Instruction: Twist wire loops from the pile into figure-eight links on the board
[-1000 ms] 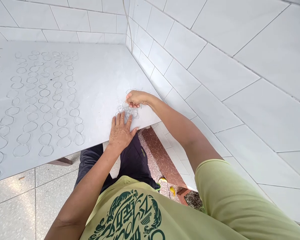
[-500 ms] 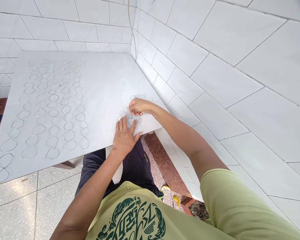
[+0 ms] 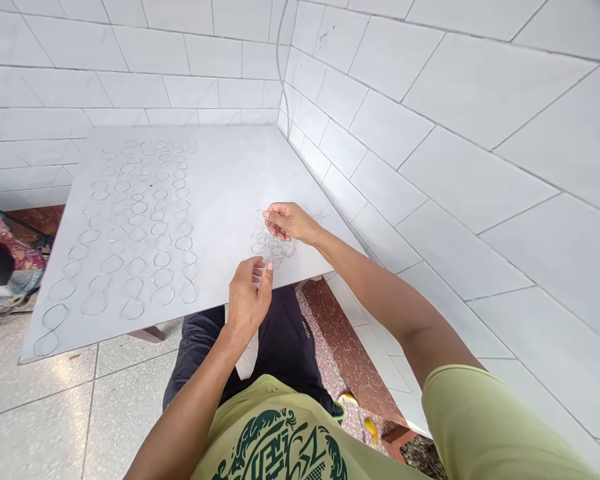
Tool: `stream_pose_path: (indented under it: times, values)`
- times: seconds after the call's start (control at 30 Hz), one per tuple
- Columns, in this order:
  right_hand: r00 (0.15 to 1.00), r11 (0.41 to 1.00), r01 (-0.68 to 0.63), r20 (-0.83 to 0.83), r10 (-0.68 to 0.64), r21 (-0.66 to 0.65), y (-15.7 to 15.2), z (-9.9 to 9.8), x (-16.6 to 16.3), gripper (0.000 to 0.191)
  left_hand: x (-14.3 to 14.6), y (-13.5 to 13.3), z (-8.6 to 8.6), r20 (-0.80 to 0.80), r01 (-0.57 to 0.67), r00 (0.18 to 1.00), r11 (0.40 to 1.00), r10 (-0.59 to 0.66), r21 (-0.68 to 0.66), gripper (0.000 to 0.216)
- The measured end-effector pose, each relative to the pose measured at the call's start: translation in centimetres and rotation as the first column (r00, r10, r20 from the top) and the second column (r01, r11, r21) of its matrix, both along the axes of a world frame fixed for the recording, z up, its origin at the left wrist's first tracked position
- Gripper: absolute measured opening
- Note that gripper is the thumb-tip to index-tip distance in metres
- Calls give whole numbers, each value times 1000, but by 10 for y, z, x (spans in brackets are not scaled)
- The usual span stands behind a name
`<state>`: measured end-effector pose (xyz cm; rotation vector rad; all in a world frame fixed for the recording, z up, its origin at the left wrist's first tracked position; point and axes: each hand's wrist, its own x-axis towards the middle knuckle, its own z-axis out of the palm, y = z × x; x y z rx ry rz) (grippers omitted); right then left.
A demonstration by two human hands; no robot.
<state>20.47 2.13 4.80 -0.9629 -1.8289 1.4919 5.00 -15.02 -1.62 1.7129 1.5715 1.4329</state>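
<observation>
A tangled pile of thin wire loops (image 3: 275, 250) lies near the front edge of the pale tabletop (image 3: 225, 193). Above the pile, my right hand (image 3: 290, 223) pinches a thin curved wire (image 3: 258, 211) between thumb and fingertips. Only a short arc of that wire shows to the left of my fingers. My left hand (image 3: 249, 293) is raised at the table edge just below the pile, its thumb and bent fingers apart with nothing visible between them. On the left part of the table, figure-eight wire loops (image 3: 163, 277) are laid flat in several columns.
White tiled walls (image 3: 480, 147) meet the table at the back and right. A cable (image 3: 280, 63) runs down the corner. Below on the right is a reddish-brown bench (image 3: 353, 353). A dark object with patterned cloth (image 3: 15, 247) stands on the far left.
My left hand has lifted off the pile and drawn back toward the edge. The right hand has come up from the pile with a wire. The view has shifted left and up.
</observation>
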Motion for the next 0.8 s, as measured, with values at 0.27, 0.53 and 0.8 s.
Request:
stream_pose_path:
  times: [0.27,0.53,0.8]
  values:
    - [982,1000,15,189,-18,21,48,13,-62,29,-27,-18,-8,-161,69,985,998,-66,14,26]
    - [887,985,-61,461,-19,159,127,10,-131,26,-29,-9,-32,-369,28,929,992,19,120,20]
    - [698,929,-29,673,-245,368,214,-11,-185,30,-25,-16,-37,-509,46,859,979,62,197,28]
